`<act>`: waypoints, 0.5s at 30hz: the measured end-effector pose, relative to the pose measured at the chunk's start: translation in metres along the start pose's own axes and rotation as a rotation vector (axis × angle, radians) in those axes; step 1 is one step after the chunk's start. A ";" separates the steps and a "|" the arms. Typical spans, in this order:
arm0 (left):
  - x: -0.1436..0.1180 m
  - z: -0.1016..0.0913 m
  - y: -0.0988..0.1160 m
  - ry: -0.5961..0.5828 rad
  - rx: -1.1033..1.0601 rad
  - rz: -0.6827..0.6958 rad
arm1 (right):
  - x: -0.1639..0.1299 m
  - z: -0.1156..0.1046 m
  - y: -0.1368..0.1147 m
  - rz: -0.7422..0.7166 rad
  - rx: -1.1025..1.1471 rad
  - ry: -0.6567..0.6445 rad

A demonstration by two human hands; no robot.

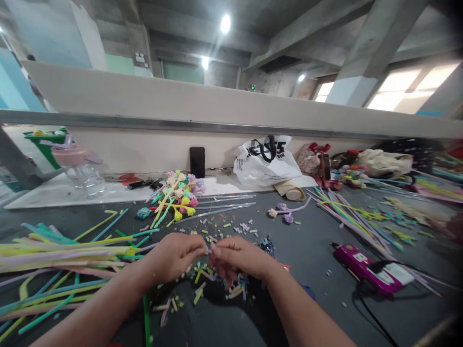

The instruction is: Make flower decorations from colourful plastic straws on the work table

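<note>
My left hand (183, 254) is closed in a pinch over the middle of the dark table. My right hand (238, 255) is closed too, its fingertips almost meeting those of the left. A tiny pale pinkish bit shows between the two sets of fingertips, too small and blurred to name. Curled fingers hide whatever else is held. Beneath the hands lie many short cut pieces of fuzzy stem (198, 295) in yellow, lilac and pink. Beyond them rests a bunch of fuzzy-stem flowers (181, 193). A dark glittery clump (267, 246) sits beside my right wrist.
Long fuzzy stems (72, 255) cover the left side; more stems (356, 217) lie right. A purple corded device (369, 267) stands at right, its cable running forward. Along the back are a clear bottle (85, 178), a phone (197, 162) and a white bag (267, 166).
</note>
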State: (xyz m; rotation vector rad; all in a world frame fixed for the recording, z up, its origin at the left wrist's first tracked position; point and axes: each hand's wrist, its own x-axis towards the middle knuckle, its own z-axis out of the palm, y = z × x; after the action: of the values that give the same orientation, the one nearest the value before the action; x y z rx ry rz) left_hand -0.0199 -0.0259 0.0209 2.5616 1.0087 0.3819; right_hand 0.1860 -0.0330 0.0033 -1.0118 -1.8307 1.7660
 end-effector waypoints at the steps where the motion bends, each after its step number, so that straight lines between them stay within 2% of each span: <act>1: 0.001 0.000 0.000 0.022 -0.042 -0.035 | 0.000 0.000 -0.002 -0.036 0.042 0.041; 4: 0.002 -0.002 0.001 0.067 -0.099 -0.097 | 0.001 0.001 -0.005 -0.095 0.131 0.149; 7: 0.003 -0.003 0.004 0.078 -0.148 -0.129 | 0.004 0.004 -0.005 -0.065 0.039 0.208; 11: 0.005 -0.003 0.009 0.092 -0.242 -0.190 | 0.006 0.006 -0.001 -0.066 -0.231 0.289; 15: 0.007 0.006 0.008 0.058 -0.443 -0.283 | 0.004 0.006 -0.001 -0.222 -0.656 0.337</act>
State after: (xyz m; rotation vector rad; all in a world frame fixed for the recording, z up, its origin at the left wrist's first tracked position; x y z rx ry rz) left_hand -0.0079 -0.0278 0.0200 1.9951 1.1407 0.5343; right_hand 0.1786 -0.0340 0.0025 -1.1801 -2.2245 0.8047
